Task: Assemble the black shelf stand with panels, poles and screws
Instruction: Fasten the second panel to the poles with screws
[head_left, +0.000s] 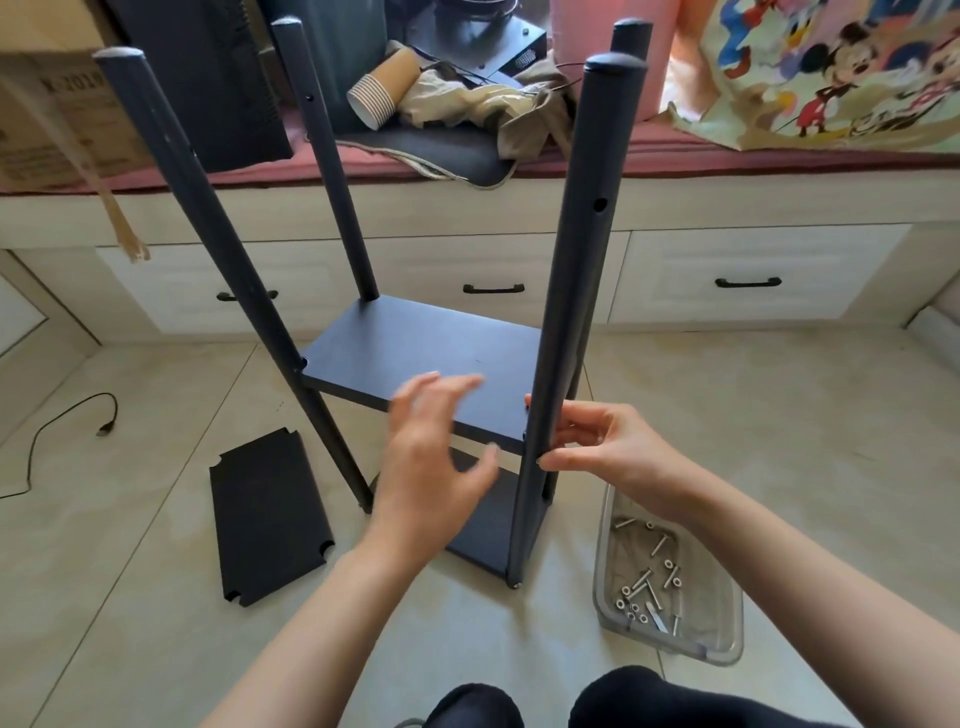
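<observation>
Your knees (545, 701) sit at the bottom edge, and just past them your two hands work at the near right pole (576, 270) of the stand. Your right hand (608, 452) pinches that pole between thumb and fingertips, right where the middle panel (415, 358) meets it. Your left hand (436, 467) hovers spread and relaxed just left of the pole, over the panel's near edge, holding nothing; it looks blurred.

That pole's long axis runs upright, from its foot on the floor up past your hands. The right hand is the nearer one, already on it. The joint you likely have to fix lies at your right fingertips, and the screws (649, 582) lie in the clear tray (722, 618) on the floor, right of the pole and below your right forearm, so the right hand is nearer to them too.

Count: four poles upright; two panels fitted between them, the middle one and a lower one (493, 525); one loose panel (267, 517) flat on the floor, left of the stand. Screws in the tray number a dozen or more; I cannot count them exactly.
</observation>
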